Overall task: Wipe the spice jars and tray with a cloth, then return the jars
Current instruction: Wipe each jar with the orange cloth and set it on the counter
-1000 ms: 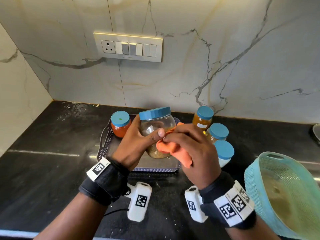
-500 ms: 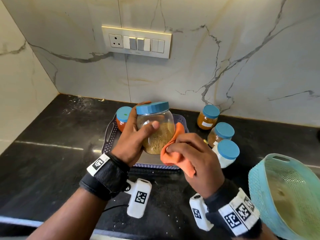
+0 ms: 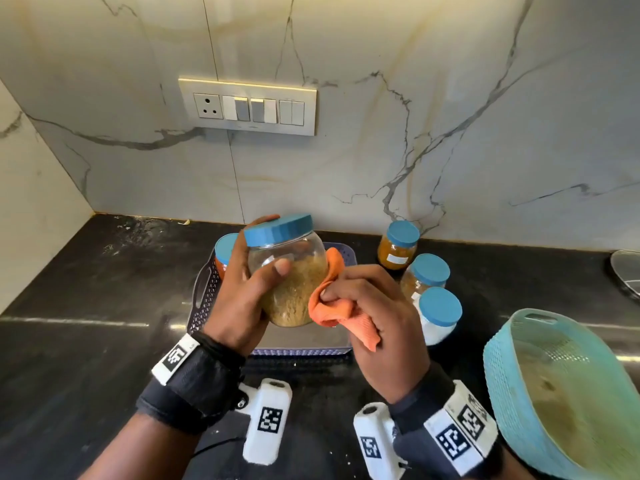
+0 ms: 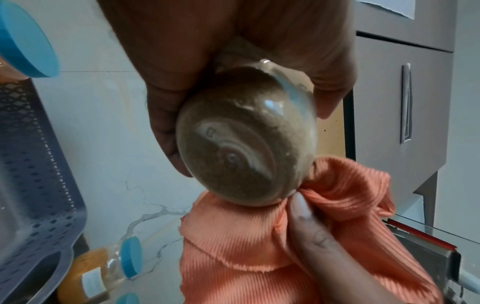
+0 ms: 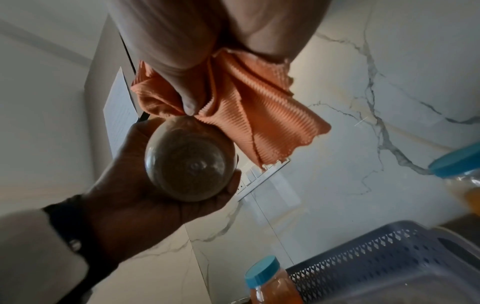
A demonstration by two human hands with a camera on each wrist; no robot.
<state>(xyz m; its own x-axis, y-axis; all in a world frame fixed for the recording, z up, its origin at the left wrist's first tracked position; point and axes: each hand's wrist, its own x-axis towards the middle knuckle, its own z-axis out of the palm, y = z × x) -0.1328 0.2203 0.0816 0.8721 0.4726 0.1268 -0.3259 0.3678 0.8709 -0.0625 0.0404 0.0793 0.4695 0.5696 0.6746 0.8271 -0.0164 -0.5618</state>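
Note:
My left hand (image 3: 242,292) grips a clear jar (image 3: 294,282) of tan spice with a blue lid, held tilted above the grey perforated tray (image 3: 204,299). Its round base (image 4: 246,144) shows in the left wrist view, and the jar (image 5: 189,162) also shows from below in the right wrist view. My right hand (image 3: 374,317) pinches an orange ribbed cloth (image 3: 343,313) and presses it on the jar's right side. A red-spice jar (image 3: 223,252) stands in the tray, half hidden by my left hand. Three blue-lidded jars (image 3: 429,275) stand on the counter right of the tray.
A turquoise mesh basket (image 3: 540,393) sits at the front right on the black counter (image 3: 86,323). A metal rim (image 3: 627,271) shows at the far right edge. A switch panel (image 3: 247,107) is on the marble wall behind.
The jar has been lifted higher and tilted in my left hand. The cloth has slid from the jar's front to its lower right side.

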